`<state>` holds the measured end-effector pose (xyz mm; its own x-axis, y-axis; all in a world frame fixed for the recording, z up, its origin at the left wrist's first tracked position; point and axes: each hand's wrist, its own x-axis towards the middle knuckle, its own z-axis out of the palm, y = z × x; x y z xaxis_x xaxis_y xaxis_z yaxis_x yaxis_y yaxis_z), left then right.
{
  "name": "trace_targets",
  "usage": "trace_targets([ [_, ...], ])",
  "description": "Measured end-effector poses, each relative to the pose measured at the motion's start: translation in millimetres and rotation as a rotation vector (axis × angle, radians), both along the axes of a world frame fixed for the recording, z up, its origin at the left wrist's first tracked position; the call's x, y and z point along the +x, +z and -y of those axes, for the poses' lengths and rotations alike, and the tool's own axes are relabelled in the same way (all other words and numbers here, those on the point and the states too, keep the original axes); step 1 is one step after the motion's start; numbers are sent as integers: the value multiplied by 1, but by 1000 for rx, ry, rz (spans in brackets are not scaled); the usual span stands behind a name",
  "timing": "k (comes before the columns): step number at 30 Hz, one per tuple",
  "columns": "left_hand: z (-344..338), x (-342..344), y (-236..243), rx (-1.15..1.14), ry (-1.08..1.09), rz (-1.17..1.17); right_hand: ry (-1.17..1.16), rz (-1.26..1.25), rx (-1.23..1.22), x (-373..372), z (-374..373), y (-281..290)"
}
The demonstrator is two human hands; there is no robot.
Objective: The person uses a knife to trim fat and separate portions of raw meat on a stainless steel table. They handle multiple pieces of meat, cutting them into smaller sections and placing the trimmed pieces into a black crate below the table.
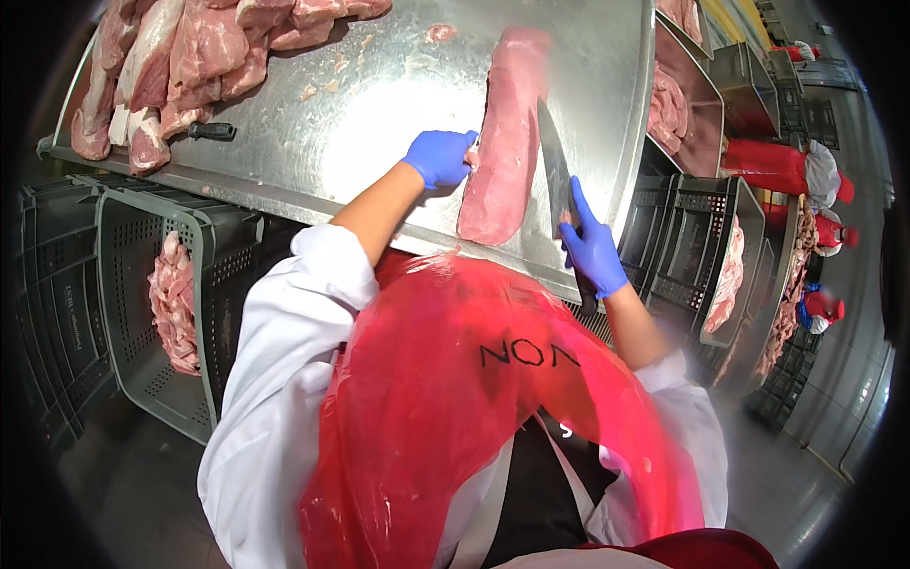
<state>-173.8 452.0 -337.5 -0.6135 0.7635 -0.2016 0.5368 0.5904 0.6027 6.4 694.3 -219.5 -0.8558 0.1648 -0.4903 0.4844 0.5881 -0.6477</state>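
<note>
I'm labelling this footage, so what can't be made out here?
All in the head view:
Knife handle: partly covered by the right hand.
Meat pile: cut off by the top edge.
Black handle beside it: whatever it joins, hidden by that pile.
Long meat piece: underside hidden against the metal table.
Co-workers, far right: details too small and blurred.

On the counter [389,119], bare metal opens between the meat pile [204,57] at far left and the long piece of meat [507,142]; a hand could cross there, skirting small scraps [308,92] and a black handle [212,132] beside the pile. The left hand [441,158] blocks the long piece's left side. On its right, the knife [556,166] and right hand [592,242] obstruct, leaving a strip of metal farther right
</note>
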Motion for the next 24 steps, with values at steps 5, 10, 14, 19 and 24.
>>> trace_targets([
  [5,0,15,-21,18,63,-82,24,-69,-87,-48,31,-44],
  [10,-7,17,-2,21,14,-189,312,-105,220,-70,52,-96],
  [14,0,12,-8,49,8,-228,516,58,177,-13,33,-38],
  [19,-11,31,48,-75,-36,-244,417,182,10,-46,48,-34],
  [24,69,55,152,504,276,-237,284,-34,-289,-49,51,-58],
])
